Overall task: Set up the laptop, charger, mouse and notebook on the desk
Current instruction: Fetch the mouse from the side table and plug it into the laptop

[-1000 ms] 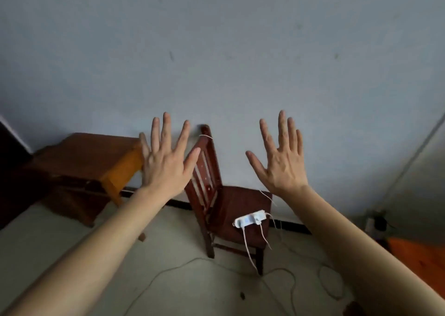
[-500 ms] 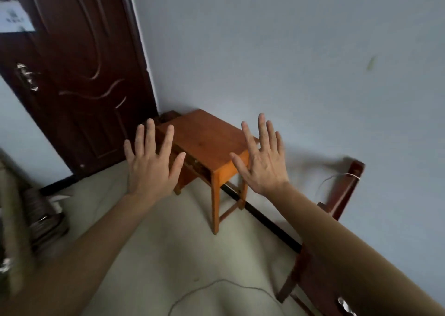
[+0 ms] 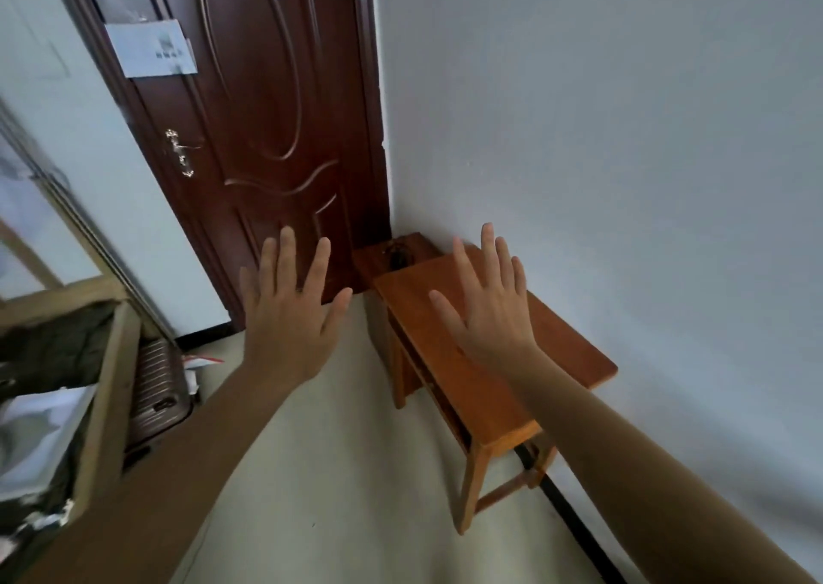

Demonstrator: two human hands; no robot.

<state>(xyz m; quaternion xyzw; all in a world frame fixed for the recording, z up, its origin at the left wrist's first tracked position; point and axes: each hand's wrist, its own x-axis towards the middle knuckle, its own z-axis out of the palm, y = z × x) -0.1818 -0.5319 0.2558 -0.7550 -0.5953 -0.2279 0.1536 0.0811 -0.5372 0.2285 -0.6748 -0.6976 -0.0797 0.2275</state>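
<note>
A small orange-brown wooden desk (image 3: 574, 356) stands against the pale wall at the right, its top bare where it shows. My right hand (image 3: 490, 311) is held up in front of the desk top, fingers spread, holding nothing. My left hand (image 3: 291, 311) is raised to the left of it, over the floor and the foot of the door, fingers spread and empty. No laptop, charger, mouse or notebook shows in this view.
A dark brown door (image 3: 267, 138) with a metal handle (image 3: 180, 153) and a paper sheet (image 3: 151, 49) fills the corner. A lower dark wooden piece (image 3: 392, 254) sits behind the desk. At the left stand a ribbed suitcase (image 3: 156, 396) and a wooden frame (image 3: 107, 401) with clutter.
The view has swung left: the chair with the white power strip has left the frame, and the door and desk have come into view. Both hands stay raised and spread.
</note>
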